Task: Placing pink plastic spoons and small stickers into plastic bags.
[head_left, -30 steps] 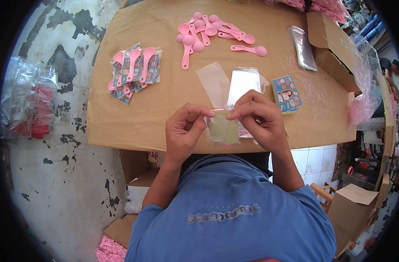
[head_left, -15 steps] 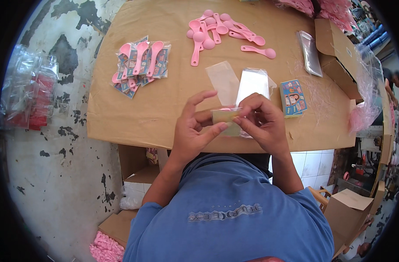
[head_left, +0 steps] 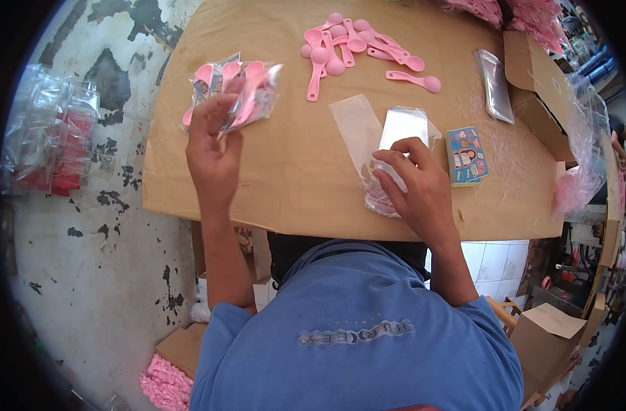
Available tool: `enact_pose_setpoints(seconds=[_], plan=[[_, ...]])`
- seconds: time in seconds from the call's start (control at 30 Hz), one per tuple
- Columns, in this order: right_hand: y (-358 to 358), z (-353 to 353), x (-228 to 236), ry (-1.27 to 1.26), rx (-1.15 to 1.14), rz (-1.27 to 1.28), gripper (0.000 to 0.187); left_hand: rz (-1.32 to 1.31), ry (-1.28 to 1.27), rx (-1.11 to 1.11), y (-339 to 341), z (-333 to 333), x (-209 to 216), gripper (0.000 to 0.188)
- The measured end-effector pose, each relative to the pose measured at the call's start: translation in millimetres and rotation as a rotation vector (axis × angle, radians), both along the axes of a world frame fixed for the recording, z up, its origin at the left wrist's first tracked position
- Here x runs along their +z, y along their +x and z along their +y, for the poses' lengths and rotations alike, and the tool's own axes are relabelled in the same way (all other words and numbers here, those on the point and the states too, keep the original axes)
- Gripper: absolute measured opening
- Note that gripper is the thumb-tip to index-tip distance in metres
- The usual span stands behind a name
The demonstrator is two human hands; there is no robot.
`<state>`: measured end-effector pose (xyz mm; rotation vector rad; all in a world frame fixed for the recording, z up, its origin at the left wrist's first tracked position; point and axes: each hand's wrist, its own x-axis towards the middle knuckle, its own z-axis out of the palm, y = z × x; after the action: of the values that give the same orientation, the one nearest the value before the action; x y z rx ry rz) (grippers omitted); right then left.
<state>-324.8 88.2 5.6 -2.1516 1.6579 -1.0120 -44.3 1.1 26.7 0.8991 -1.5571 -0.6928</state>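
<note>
My left hand (head_left: 214, 147) reaches over the left part of the table and pinches a clear bag with a pink measuring spoon (head_left: 247, 108) and a printed card inside, blurred by motion. Right under it lies a pile of bagged pink spoons (head_left: 204, 72), partly hidden by the hand. My right hand (head_left: 417, 190) hovers over the stack of clear plastic bags (head_left: 403, 125), its fingers bent and apart, with nothing visible between them. To the left of that stack lies a flat clear bag (head_left: 356, 123). A stack of blue printed cards (head_left: 468, 154) stands right of my right hand.
Loose pink measuring spoons (head_left: 318, 65) lie in a heap at the table's far middle. At the right are a wrapped pack of clear bags (head_left: 492, 85) and an open cardboard box (head_left: 537, 89). Brown paper covers the table (head_left: 299, 164). More plastic packs (head_left: 56, 137) are at far left.
My left hand has moved from the middle to the pile at the left, carrying the bagged spoon. My right hand has let go of it and stays near the bag stack.
</note>
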Motion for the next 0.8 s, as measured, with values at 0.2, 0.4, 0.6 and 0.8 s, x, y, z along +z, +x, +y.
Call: enact_pose_setpoints(seconds=[0.2, 0.4, 0.6, 0.8], plan=[[3, -4, -11, 0.109, -0.001, 0.109, 0.021, -0.031, 0.064, 0.248, 17, 6, -19, 0.036], [1, -12, -16, 0.003, -0.028, -0.026, 0.013, 0.096, 0.608, -0.183, -38, 51, -30, 0.024], [13, -1, 6, -0.061, 0.011, -0.102, 0.011, 0.153, 0.761, -0.414, -68, 52, -42, 0.041], [9, 15, 18, 0.078, 0.164, -0.23, 0.019, 0.141, 0.762, -0.385, -72, 49, -45, 0.035]])
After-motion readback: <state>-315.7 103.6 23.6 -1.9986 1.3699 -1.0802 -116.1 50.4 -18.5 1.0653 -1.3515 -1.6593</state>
